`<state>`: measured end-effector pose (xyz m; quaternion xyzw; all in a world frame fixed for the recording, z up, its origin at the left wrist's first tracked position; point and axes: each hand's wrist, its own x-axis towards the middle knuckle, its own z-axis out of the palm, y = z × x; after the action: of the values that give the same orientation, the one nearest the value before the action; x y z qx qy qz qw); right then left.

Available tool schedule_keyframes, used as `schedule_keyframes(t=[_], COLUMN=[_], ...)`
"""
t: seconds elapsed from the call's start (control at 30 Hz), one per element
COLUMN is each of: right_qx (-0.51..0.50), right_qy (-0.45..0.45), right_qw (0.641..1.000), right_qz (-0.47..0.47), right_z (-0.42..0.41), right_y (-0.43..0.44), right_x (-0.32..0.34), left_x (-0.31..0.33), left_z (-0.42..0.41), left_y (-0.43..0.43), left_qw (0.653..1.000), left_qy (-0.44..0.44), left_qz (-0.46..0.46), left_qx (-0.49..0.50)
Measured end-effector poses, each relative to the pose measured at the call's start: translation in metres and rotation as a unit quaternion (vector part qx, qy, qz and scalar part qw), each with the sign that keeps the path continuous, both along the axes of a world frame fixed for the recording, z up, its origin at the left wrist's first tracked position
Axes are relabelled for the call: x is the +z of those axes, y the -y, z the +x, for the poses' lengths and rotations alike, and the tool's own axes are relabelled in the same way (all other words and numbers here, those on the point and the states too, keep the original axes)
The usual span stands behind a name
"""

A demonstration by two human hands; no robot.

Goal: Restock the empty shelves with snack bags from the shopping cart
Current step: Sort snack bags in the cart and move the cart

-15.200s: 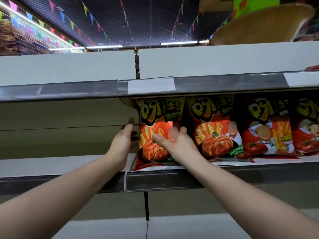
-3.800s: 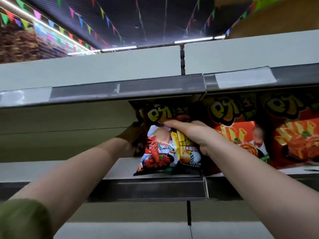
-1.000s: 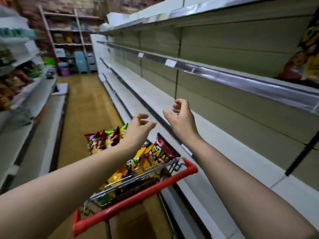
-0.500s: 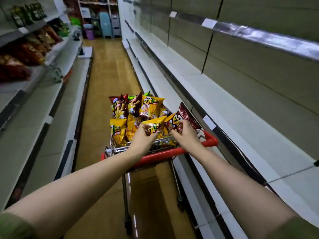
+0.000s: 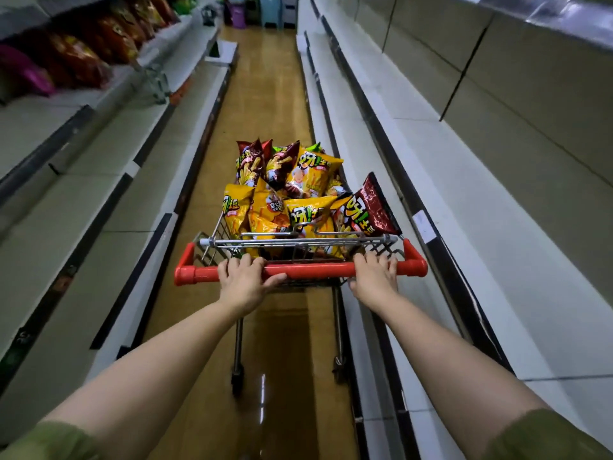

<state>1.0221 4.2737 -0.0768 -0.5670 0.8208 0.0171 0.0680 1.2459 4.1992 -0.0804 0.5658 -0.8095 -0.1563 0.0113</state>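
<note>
- Now left hand and right hand both grasp the red handle of the shopping cart.
- Snack bags lie piled inside the cart, beside the bare shelves on the right.

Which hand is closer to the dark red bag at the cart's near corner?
Right. The right hand grips the red handle just behind the dark red bag; the left hand grips it farther left.

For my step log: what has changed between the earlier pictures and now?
Both hands left the snack bags on the upper shelf and came down. The left hand and right hand now grip the red plastic handle of the wire shopping cart. The cart stays heaped with yellow and dark-red snack bags.
</note>
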Motion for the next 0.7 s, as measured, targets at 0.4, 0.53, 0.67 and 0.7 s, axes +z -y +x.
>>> schedule_keyframes(t=[0.4, 0.53, 0.67, 0.7], right_qx=[-0.001, -0.008, -0.016, -0.020], right_qy=[0.014, 0.021, 0.027, 0.028], right_qw=[1.000, 1.000, 0.999, 0.999], right_qz=[-0.008, -0.011, -0.009, -0.009], right_z=[-0.031, -0.044, -0.058, -0.061], right_y=[0.088, 0.132, 0.180, 0.191], right_x=[-0.009, -0.008, -0.007, -0.007], left_x=[-0.002, -0.004, -0.002, -0.002], left_z=[-0.031, -0.045, -0.061, -0.065], left_y=[0.084, 0.131, 0.182, 0.194], left_qw=[1.000, 0.999, 1.000, 1.000], left_qy=[-0.009, -0.012, -0.011, -0.011], left_qz=[-0.020, -0.025, -0.014, -0.013], left_qx=[0.015, 0.016, 0.011, 0.010])
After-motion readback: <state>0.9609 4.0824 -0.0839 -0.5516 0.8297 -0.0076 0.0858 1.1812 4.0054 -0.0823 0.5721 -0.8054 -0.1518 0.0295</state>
